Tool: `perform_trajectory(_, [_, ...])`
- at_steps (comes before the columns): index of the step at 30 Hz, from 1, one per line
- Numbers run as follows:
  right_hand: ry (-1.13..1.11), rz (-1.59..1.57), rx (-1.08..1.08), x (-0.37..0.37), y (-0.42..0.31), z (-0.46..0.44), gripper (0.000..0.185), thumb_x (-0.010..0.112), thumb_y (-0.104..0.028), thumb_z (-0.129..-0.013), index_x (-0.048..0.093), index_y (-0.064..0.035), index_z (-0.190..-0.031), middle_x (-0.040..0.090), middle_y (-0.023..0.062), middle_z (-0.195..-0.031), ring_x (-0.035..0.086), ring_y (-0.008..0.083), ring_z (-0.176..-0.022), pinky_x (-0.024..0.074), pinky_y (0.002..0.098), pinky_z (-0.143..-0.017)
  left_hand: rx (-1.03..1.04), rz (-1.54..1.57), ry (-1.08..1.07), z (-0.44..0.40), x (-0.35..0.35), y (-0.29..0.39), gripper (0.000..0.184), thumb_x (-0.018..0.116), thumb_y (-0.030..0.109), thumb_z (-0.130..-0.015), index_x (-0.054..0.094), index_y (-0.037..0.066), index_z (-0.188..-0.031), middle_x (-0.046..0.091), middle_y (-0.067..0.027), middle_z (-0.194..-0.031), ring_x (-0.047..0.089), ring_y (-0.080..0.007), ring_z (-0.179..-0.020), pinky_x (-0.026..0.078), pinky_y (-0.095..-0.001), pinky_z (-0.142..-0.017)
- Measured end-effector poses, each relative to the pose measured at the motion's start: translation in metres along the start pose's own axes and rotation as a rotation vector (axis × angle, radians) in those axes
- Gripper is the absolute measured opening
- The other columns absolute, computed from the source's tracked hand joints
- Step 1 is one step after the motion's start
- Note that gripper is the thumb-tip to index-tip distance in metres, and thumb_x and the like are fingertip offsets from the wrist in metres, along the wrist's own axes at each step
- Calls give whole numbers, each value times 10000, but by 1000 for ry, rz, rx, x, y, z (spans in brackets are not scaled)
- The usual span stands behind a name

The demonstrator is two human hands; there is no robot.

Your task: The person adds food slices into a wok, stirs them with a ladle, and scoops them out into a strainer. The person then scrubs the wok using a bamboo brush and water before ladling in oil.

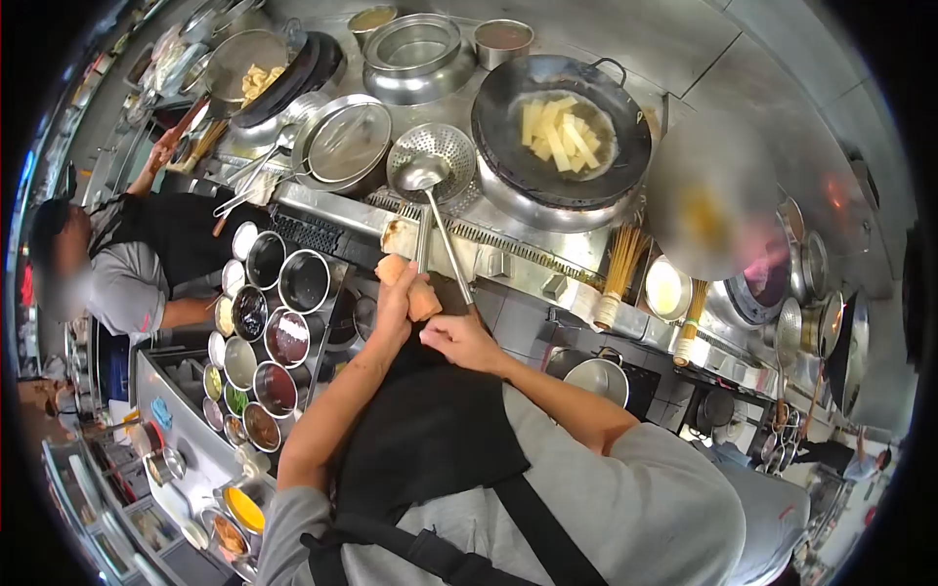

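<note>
My left hand (396, 298) is closed round the wrapped, orange-brown handle (422, 301) of a perforated metal skimmer (457, 151). Just right of that handle is my right hand (459, 342), its fingers curled together near the lower end of a long-handled ladle; whether they grip anything is hidden. The ladle's bowl (423, 172) rests in the skimmer. Beyond them, a black wok (498, 107) on the stove holds pale yellow strips (562, 134) in liquid.
Sauce pots (288, 337) and small bowls stand at the left, beside a co-worker (137, 249) in a black apron. Bamboo brushes (621, 269) lean at the stove edge. A wire strainer (347, 142) and lidded pot (415, 78) sit behind.
</note>
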State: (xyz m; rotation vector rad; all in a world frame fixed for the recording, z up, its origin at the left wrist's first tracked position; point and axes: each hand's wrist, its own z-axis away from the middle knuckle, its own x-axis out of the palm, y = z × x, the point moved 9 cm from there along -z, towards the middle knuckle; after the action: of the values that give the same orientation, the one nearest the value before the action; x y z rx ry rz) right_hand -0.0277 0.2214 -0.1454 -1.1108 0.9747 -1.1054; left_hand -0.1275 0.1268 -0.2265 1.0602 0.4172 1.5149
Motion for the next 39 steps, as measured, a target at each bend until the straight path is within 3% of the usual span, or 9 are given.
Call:
perform_trajectory(5, [307,-91,-170,-28,-16,-8,243,611,-191,-962,640,33,-873,641,93,-721,591,133,-666,477,312,-636,-165,-114,-100,-16,65,1,508,649,483,-926,524,71,-1196,652,-107,-945,653,-236,-741,574,-364,-649])
perform_trajectory(10, [1292,280,-177,-203,39,62,150,617,-185,-949,642,-37,-951,613,96,-719,570,208,-624,461,332,-616,-582,-52,-379,-109,132,-37,629,484,654,-943,573,39,-1044,630,-108,-922,645,-272,-751,551,-431,-647])
perform_trajectory(12, [1452,838,180,-257,100,106,366,704,-225,-848,577,-18,-1122,583,186,-1043,553,324,-1013,473,446,-763,-485,-68,-386,-124,184,-22,621,440,651,-961,535,45,-1053,617,-123,-950,635,-297,-795,557,-495,-643])
perform_trajectory(16, [1199,936,955,-296,191,157,578,716,-210,-806,438,-20,-1277,475,203,-1240,485,403,-1161,467,522,-920,-400,-90,-144,-163,239,-23,565,501,554,-974,460,48,-1221,620,-201,-1036,646,-375,-770,559,-554,-629])
perform_trajectory(21, [1258,1073,638,-283,169,160,438,662,-130,-821,491,-16,-1208,484,209,-1174,489,415,-1128,435,515,-917,-379,-40,5,-184,230,-60,345,605,230,-870,487,107,-1171,610,-170,-980,637,-367,-778,562,-562,-609])
perform_trajectory(24, [1006,584,109,-206,190,90,349,668,-172,-850,540,-11,-1132,597,217,-1001,590,340,-976,475,442,-849,30,-50,129,-211,216,-56,284,622,152,-857,491,110,-1105,614,-143,-822,626,-293,-567,551,-465,-452])
perform_trajectory(28, [461,-137,173,-66,245,-24,342,658,-202,-880,537,-13,-1139,645,105,-746,574,193,-527,468,332,-500,-179,-311,-312,-187,205,-38,285,678,299,-908,584,57,-1024,656,-83,-857,630,-174,-596,523,-345,-477])
perform_trajectory(33, [422,-18,298,-90,129,-37,166,582,-120,-874,585,6,-983,586,68,-764,567,121,-602,440,292,-511,-421,-625,-808,-35,144,43,442,710,309,-884,586,-1,-1173,681,-128,-979,679,-213,-813,554,-329,-708])
perform_trajectory(39, [494,-383,150,-171,15,-146,146,568,-117,-963,559,-40,-1087,526,27,-622,500,124,-433,390,275,-384,-583,-40,-1198,106,123,186,761,773,349,-690,483,-73,-1252,642,-309,-954,673,-379,-857,558,-436,-755])
